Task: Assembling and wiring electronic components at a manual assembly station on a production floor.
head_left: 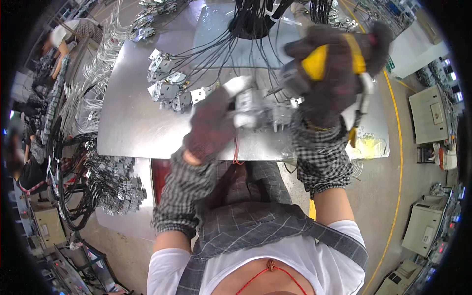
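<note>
In a dark maroon glove with white fingertips, my left hand (pixel 212 123) is closed around a small silver metal fitting (pixel 246 104) above the near half of the metal table (pixel 132 123). My right hand (pixel 332 101), gloved too, grips a black-and-yellow power driver (pixel 314 64). The driver is smeared by motion, and its thin tip points left toward the fittings. More silver fittings (pixel 281 114) sit between my two hands, partly blurred. Several wired metal fittings (pixel 167 91) lie in a cluster left of my left hand. Whether the tip touches anything, I cannot tell.
Thin black cables (pixel 250 24) fan out from a thick bundle at the table's far side. White cables (pixel 93 83) and a heap of fittings on black wires (pixel 118 184) hang at the left. A yellow patch (pixel 368 146) is at the right corner. Another person (pixel 69 37) bends over far left.
</note>
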`<state>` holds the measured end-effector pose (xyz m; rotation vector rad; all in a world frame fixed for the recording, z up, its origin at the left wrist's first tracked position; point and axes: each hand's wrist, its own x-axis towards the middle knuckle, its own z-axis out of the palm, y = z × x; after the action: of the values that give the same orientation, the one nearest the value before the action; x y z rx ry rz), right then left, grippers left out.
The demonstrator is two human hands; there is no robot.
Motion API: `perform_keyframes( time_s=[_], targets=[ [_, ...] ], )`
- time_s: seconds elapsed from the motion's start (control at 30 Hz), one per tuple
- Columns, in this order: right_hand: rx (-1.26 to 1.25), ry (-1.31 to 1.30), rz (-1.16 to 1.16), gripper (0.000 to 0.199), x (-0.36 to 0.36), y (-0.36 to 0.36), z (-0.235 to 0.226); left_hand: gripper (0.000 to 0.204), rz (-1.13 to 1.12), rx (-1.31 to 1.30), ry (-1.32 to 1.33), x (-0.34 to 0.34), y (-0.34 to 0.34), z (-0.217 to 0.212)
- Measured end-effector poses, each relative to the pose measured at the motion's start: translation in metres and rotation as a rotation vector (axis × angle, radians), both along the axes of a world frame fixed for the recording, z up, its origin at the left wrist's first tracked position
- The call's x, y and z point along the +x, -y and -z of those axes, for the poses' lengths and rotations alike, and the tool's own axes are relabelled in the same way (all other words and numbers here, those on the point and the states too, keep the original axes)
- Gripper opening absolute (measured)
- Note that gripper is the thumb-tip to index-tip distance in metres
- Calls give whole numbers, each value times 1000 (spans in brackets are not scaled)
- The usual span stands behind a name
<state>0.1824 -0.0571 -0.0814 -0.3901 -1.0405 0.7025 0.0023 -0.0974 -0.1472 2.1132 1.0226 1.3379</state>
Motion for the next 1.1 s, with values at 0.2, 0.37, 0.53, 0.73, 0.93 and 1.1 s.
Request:
perform_keyframes(
  time_s=[0.2,0.37,0.53,0.73,0.93,1.1],
  targets=[
    [181,78,102,61,2,-2,-10,64,50,-188,35,-19,-26,12],
    [134,38,35,66,-9,-2,6,58,69,-148,-325,-16,-27,-14],
    [85,-6,-68,70,-13,4,12,60,75,-223,-233,-16,-27,-14],
    [122,113,154,69,-15,-2,7,58,67,-204,-370,-8,-28,-19],
    [-149,-50,-255,63,-18,5,31,59,-6,-286,-466,-12,-15,-29],
    [-70,-131,-265,60,-22,1,29,62,-619,342,-804,-71,4,-38]
  ],
)
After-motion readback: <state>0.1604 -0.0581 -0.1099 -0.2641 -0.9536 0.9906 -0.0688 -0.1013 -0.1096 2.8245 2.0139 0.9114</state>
